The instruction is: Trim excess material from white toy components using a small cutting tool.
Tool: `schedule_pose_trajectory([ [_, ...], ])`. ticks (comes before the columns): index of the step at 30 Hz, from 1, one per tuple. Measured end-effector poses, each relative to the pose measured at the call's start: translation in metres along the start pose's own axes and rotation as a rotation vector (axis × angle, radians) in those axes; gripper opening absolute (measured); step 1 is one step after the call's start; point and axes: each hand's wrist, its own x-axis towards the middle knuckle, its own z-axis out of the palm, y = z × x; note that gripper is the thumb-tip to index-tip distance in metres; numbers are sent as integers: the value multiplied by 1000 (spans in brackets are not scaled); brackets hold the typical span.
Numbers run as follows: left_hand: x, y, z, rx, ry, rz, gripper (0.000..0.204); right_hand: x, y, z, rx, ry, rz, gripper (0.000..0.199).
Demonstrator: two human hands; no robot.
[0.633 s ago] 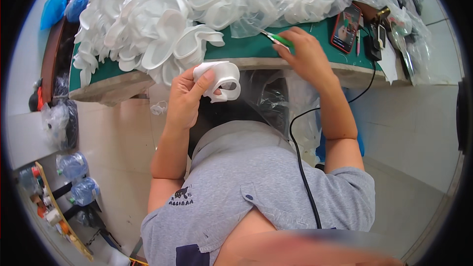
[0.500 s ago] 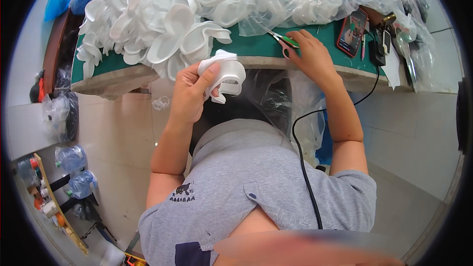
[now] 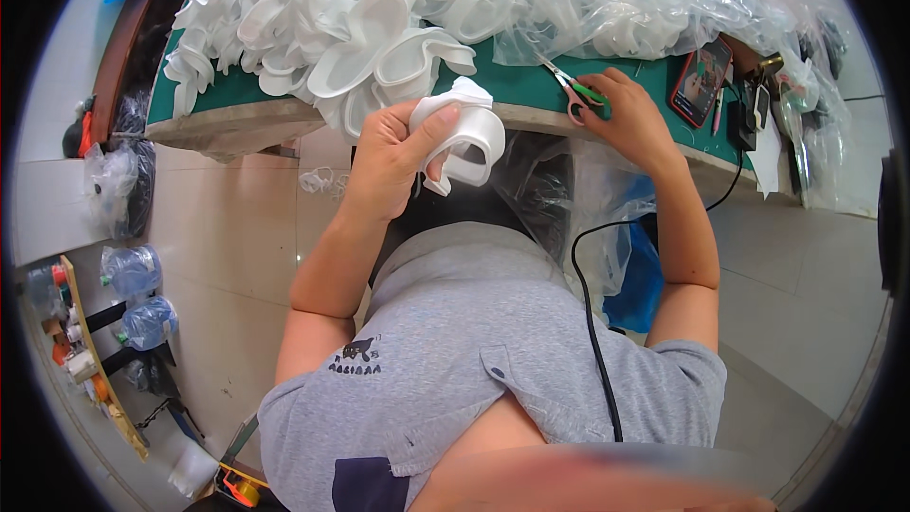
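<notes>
In my left hand (image 3: 391,154) is a curved white molded piece (image 3: 471,136), with a looped opening, pinched between thumb and fingers just in front of the table edge. My right hand (image 3: 633,123) rests at the front of the green table top (image 3: 517,85), its fingers closed on the handles of a pair of scissors (image 3: 567,91). One handle is pink, the other green. The blades point away and to the left, their tips near clear plastic. Beyond my left hand, a large heap of similar white curved pieces (image 3: 355,43) covers the table and hangs over its edge.
Clear plastic bags (image 3: 645,14) spread over the back right. A phone (image 3: 701,81) in a red case lies right of my right hand, beside a black adapter (image 3: 744,133). A black cable (image 3: 580,265) runs down past my right forearm. Water bottles (image 3: 149,322) stand at the lower left.
The whole view has shifted, so the table and heap appear further right. My right fingers have closed further around the scissors handles. My left hand still holds the white piece.
</notes>
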Motion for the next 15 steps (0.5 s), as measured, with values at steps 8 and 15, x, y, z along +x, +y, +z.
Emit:
schedule_pose_trajectory([
  [8, -2, 3, 1, 23, -10, -16, 22, -3, -18, -16, 442, -171, 6, 22],
  [15, -3, 2, 2, 58, 0, 28, 23, -31, -40, -18, 648, -173, -170, 26],
])
